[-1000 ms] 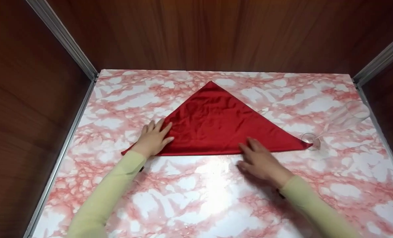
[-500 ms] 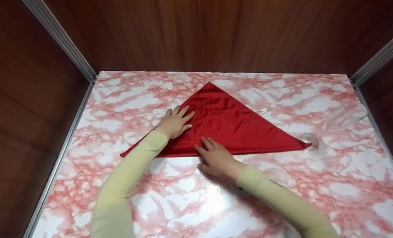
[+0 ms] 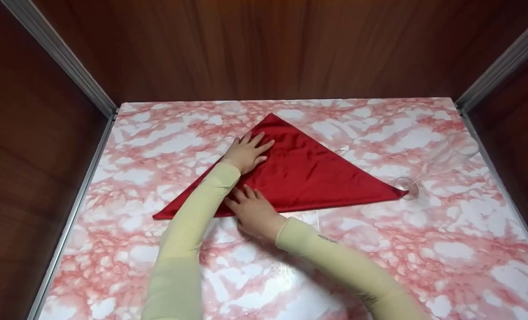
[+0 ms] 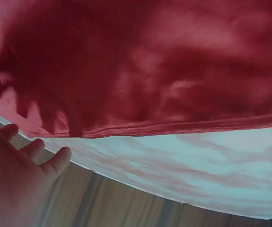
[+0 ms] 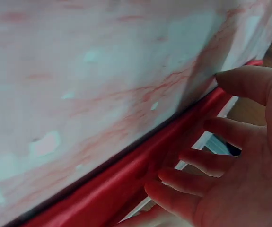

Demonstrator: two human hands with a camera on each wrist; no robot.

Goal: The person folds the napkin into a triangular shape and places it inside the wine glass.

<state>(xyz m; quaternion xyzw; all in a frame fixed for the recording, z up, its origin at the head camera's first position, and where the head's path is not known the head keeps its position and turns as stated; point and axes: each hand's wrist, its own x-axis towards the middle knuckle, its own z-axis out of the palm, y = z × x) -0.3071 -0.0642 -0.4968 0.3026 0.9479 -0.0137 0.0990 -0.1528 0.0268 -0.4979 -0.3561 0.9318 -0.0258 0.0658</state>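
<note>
A shiny red cloth (image 3: pixel 308 173), folded into a triangle, lies on the table with its peak toward the back wall and its long edge toward me. My left hand (image 3: pixel 246 154) rests on its left slope with fingers spread. Below it, my right hand (image 3: pixel 254 211) touches the cloth near the long front edge, fingers extended. In the right wrist view the fingers of the right hand (image 5: pixel 230 165) reach over the red edge (image 5: pixel 126 170). The left wrist view shows the left hand (image 4: pixel 22 175) beside the cloth's layered edge. The left forearm covers part of the cloth's left side.
A clear stemmed glass (image 3: pixel 446 155) lies on its side at the right, its round base (image 3: pixel 407 187) at the cloth's right tip. The table (image 3: pixel 450 253) has a red-and-white marbled top. Dark wood panels (image 3: pixel 264 49) with metal corner strips enclose its back and sides.
My left hand has slid up and right along the cloth's left slope. My right hand has moved left along the front edge, to just below the left one. The view has shifted slightly.
</note>
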